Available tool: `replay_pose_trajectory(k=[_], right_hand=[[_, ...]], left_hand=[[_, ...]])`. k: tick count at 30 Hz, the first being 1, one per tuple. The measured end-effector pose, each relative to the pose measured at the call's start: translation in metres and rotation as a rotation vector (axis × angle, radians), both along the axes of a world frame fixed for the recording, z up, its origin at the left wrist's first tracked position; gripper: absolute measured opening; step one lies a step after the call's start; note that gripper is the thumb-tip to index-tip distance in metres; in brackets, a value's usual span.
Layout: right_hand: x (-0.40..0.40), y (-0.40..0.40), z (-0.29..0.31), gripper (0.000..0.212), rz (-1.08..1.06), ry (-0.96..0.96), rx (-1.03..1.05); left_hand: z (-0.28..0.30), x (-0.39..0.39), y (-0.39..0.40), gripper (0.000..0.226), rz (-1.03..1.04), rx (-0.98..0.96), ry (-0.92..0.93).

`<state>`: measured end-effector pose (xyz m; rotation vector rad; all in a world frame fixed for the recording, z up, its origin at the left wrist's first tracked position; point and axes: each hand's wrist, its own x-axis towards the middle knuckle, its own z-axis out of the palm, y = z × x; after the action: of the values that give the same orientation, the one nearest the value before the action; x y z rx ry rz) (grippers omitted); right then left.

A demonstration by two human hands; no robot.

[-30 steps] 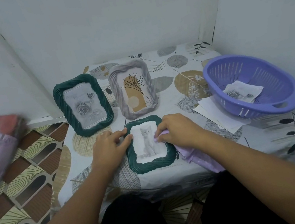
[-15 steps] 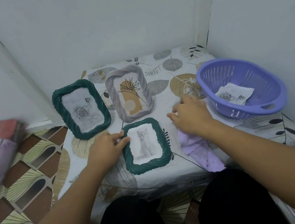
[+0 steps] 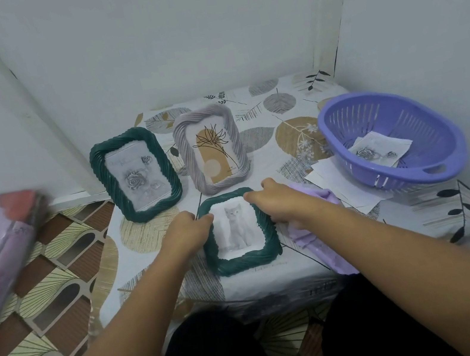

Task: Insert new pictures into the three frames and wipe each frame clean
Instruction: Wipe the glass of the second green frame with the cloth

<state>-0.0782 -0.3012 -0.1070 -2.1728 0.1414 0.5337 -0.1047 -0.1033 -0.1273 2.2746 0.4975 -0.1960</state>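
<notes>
The left hand (image 3: 185, 233) curls its fingers (image 3: 203, 220) around the left edge of the cat frame (image 3: 238, 231), which lies flat near the desk (image 3: 306, 268) front. The right hand (image 3: 279, 206) grips the frame's right edge, resting over a purple cloth (image 3: 319, 238). Behind stand the rose frame (image 3: 136, 175) and the grey frame (image 3: 210, 147); a purple basket (image 3: 392, 134) sits right.

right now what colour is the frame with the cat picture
Dark green, with a twisted rope-like rim, on the cat frame. The head view, the only one, shows it.

no legible text, labels, numbers
</notes>
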Motion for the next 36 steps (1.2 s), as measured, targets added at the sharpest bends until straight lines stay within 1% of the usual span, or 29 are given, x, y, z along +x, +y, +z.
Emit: replay_pose_trajectory(k=[2,3,5,6,7,9,11,15,17,20,22,26,29,30,34,36], right_hand=[[0.003,0.001,-0.006,0.053,-0.092,0.056,0.121],[0.004,0.003,-0.008,0.045,-0.143,0.084,0.203],[0.002,0.005,-0.006,0.021,-0.242,0.157,0.364],[0.002,0.006,-0.005,0.017,-0.284,0.196,0.446],[-0.001,0.006,-0.002,0.020,-0.324,0.233,0.542],[-0.002,0.006,0.005,0.032,-0.347,0.309,0.741],[-0.001,0.002,0.015,0.045,-0.316,0.312,0.801],[0.004,-0.014,0.034,0.067,-0.294,0.256,0.726],[0.009,-0.023,0.041,0.074,-0.299,0.193,0.693],[0.020,-0.037,0.052,0.071,-0.337,0.078,0.631],[0.031,-0.049,0.060,0.066,-0.350,0.018,0.611],[0.055,-0.069,0.081,0.059,-0.381,-0.089,0.567],[0.076,-0.076,0.092,0.070,-0.374,-0.181,0.445],[0.084,-0.078,0.092,0.069,-0.365,-0.228,0.402],[0.107,-0.089,0.089,0.046,-0.340,-0.343,0.242],[0.116,-0.095,0.085,0.044,-0.317,-0.367,0.171]], left_hand=[[0.001,0.001,-0.002,0.030,0.074,-0.168,0.040],[0.004,0.001,-0.002,0.028,0.123,-0.278,0.062],[0.010,0.000,-0.003,0.026,0.231,-0.527,0.114],[0.014,-0.001,-0.004,0.025,0.263,-0.634,0.129],[0.018,-0.003,-0.005,0.025,0.266,-0.707,0.142],[0.025,-0.004,-0.006,0.025,0.225,-0.805,0.147],[0.037,-0.005,-0.011,0.027,0.176,-0.884,0.140],[0.058,-0.001,-0.020,0.033,0.100,-0.943,0.118],[0.069,0.003,-0.029,0.033,0.053,-0.967,0.102],[0.083,0.015,-0.044,0.042,-0.012,-0.988,0.056],[0.091,0.029,-0.054,0.050,-0.042,-0.995,0.026],[0.107,0.055,-0.079,0.053,-0.067,-1.024,0.024],[0.112,0.076,-0.101,0.050,-0.086,-1.013,0.004],[0.112,0.083,-0.107,0.048,-0.094,-1.010,0.000],[0.110,0.112,-0.124,0.054,-0.099,-1.000,0.019],[0.107,0.125,-0.129,0.056,-0.091,-0.973,0.001]])
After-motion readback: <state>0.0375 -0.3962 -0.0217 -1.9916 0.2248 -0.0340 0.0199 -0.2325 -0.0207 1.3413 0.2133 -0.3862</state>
